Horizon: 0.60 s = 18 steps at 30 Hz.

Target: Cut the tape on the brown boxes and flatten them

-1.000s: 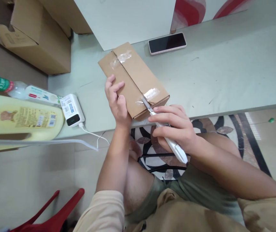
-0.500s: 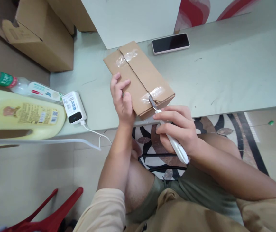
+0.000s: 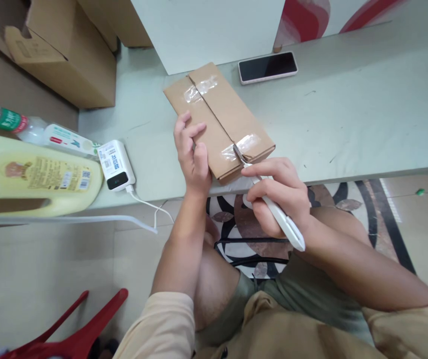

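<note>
A flat brown cardboard box (image 3: 229,107) rests near the table's front edge, set at a slant. Clear tape (image 3: 206,86) crosses its top seam at the far end, and a second strip lies over the near end. My left hand (image 3: 194,154) grips the box's left side, thumb and fingers on its top. In my right hand (image 3: 283,194) is a white utility knife (image 3: 287,224), held like a pen. Its blade meets the near tape at the seam; the tip is partly in the slit.
A phone (image 3: 268,68) lies behind the box, before a white panel (image 3: 214,30). To the left are a power bank (image 3: 115,164) with a white cable, a yellow jug (image 3: 30,174), a plastic bottle (image 3: 12,122) and larger cardboard boxes (image 3: 72,60). A red stool (image 3: 75,334) stands below left.
The knife's handle has swung a little to the right and its blade sits slightly lower along the seam. My left hand keeps its grip on the box.
</note>
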Available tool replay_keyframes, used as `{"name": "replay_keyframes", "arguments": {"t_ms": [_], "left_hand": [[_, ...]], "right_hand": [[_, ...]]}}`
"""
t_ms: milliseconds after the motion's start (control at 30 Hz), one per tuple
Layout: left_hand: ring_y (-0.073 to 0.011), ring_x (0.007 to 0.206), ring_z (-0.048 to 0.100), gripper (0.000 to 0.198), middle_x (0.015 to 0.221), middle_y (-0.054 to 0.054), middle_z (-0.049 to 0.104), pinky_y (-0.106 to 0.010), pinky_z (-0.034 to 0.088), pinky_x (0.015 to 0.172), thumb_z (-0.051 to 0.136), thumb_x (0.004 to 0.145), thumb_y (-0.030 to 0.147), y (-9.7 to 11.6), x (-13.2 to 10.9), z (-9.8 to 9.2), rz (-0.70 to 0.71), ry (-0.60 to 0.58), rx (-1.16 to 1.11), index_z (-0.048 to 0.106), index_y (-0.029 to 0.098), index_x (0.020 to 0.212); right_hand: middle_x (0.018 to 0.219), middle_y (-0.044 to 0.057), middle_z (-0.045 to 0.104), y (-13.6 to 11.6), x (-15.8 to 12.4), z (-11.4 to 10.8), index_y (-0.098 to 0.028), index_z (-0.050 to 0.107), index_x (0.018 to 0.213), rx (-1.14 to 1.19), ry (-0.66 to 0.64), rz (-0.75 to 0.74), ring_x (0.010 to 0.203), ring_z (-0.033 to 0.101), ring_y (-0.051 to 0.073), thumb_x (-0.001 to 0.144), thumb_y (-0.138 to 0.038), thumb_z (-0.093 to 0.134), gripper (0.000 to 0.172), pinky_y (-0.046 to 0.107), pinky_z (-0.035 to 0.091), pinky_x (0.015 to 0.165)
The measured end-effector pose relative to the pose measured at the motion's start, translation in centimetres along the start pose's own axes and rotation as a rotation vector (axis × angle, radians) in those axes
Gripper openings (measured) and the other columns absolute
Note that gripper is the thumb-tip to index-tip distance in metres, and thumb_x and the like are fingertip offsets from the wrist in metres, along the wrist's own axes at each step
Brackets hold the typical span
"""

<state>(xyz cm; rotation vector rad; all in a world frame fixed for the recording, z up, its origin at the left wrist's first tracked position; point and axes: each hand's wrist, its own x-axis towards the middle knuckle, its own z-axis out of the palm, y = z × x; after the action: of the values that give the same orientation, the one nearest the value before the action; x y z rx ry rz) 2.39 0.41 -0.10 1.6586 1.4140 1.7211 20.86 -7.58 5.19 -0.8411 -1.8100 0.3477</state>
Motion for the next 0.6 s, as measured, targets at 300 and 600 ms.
{"name": "replay_keyframes", "arguments": {"t_ms": [300, 600], "left_hand": [[-0.0292, 0.141, 0.05, 0.048, 0.142, -0.007, 0.055, -0.052, 0.034, 0.126, 0.044, 0.093, 0.069, 0.0, 0.0, 0.0, 0.094, 0.016, -0.001, 0.064, 0.028, 0.106], [-0.0278, 0.137, 0.052, 0.047, 0.139, -0.01, 0.056, -0.048, 0.037, 0.124, 0.042, 0.095, 0.065, 0.3, -0.2, 0.7, 0.135, 0.056, -0.001, 0.065, 0.025, 0.105]], "right_hand": [[0.11, 0.005, 0.072, 0.1, 1.0, -1.0, -0.023, 0.057, 0.074, 0.065, -0.036, 0.098, 0.096, 0.068, 0.02, 0.077, -0.008, 0.051, 0.016, 0.038, 0.055, 0.083], [0.104, 0.003, 0.074, -0.2, 0.3, -1.3, -0.023, 0.058, 0.074, -0.022, 0.0, 0.037, 0.088, 0.064, 0.02, 0.076, -0.007, 0.051, 0.017, 0.038, 0.051, 0.078]]}}
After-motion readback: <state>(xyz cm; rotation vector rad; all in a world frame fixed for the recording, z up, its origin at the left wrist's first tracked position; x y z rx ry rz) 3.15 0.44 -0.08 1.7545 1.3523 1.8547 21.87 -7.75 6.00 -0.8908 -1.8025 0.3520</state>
